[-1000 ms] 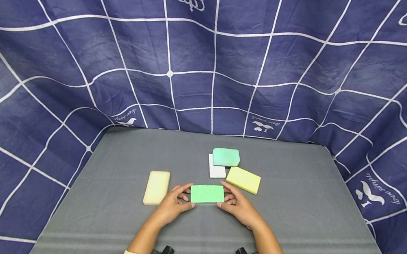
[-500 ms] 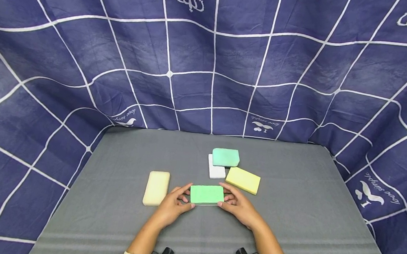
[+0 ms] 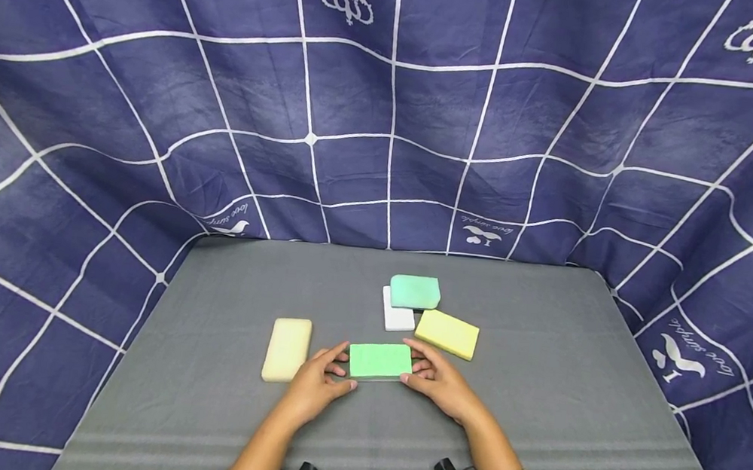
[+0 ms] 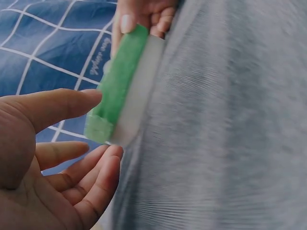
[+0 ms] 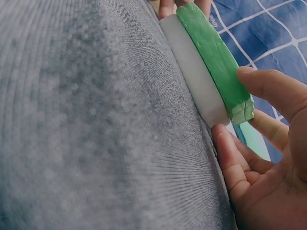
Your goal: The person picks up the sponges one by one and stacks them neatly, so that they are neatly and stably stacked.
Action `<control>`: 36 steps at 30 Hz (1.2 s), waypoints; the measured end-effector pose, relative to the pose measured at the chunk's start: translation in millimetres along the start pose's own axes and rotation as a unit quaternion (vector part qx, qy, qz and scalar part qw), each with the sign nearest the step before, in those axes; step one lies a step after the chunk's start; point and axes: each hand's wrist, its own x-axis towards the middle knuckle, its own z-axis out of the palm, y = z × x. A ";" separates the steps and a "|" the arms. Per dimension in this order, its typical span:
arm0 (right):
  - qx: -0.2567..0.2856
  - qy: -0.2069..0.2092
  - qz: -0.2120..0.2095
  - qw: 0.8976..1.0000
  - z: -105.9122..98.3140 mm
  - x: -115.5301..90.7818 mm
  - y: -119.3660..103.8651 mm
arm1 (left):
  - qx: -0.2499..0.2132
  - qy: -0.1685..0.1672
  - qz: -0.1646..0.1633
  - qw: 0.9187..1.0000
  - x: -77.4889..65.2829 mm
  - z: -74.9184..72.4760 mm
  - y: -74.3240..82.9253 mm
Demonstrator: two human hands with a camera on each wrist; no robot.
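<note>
A green rectangular block [image 3: 380,360] lies on top of a white slab [image 5: 199,72], whose edge shows beneath it. The block has a creased surface and a paler end in the right wrist view. My right hand [image 3: 441,383] holds the right end, thumb at the near edge and index finger at the far edge. At the other end is my left hand [image 3: 316,387], its thumb and fingers spread beside the block. In the left wrist view the left thumb [image 4: 88,99] overlaps the block's edge, and the other fingers are loosely bent below it.
A cream sponge-like block [image 3: 287,350] lies left of the left hand. Behind the green block are a yellow block [image 3: 446,334], a white block [image 3: 398,317] and a teal block [image 3: 415,292] overlapping the white one. A blue gridded curtain [image 3: 388,115] surrounds the grey table [image 3: 537,402].
My left thumb has come off the near edge of the green block, and the left fingers have drawn slightly left. The right hand keeps its place at the block.
</note>
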 end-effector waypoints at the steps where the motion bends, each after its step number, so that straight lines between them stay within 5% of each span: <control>1: -0.002 -0.001 0.001 1.000 0.3 0.2 -0.1 | 0.000 0.006 -0.001 1.000 -1.0 -1.8 1.8; 13: -0.005 -0.006 -0.009 1.000 -0.2 2.2 -1.9 | 0.040 0.096 -0.008 0.995 -13.2 -29.0 19.5; 29: 0.003 -0.002 -0.003 1.000 0.6 0.2 0.5 | 0.066 0.212 -0.089 0.971 -22.3 -51.8 1.5; 36: 0.004 -0.002 -0.002 1.000 0.7 0.5 1.2 | 0.051 0.228 -0.118 0.965 -23.2 -55.2 -6.8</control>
